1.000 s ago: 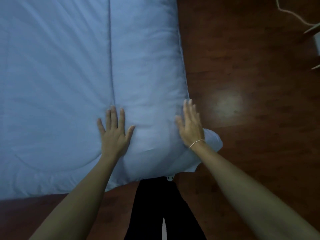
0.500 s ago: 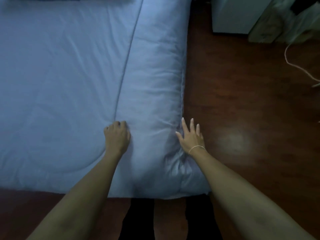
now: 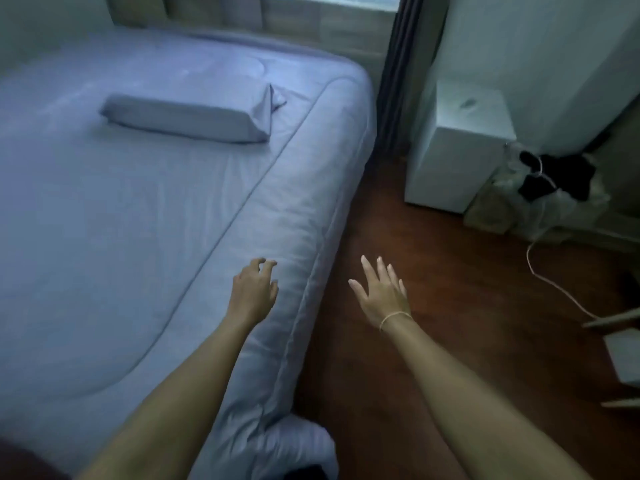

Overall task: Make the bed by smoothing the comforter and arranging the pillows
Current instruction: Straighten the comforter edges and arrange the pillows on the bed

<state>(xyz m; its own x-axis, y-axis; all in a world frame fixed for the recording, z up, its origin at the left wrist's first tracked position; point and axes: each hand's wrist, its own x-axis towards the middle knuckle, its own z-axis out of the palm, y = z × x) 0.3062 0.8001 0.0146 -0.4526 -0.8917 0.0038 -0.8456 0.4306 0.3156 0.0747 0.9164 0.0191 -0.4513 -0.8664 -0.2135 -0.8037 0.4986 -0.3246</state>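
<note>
Presumably the soft, light comforter (image 3: 145, 216) is best gripped at its stitched edge; left hand (image 3: 252, 292) loosely curled, right hand (image 3: 381, 296) spread, both empty.

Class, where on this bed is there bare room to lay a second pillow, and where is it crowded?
Free: the comforter between the pillow and the left hand. Crowded: the floor corner by the white box and bags.
</note>
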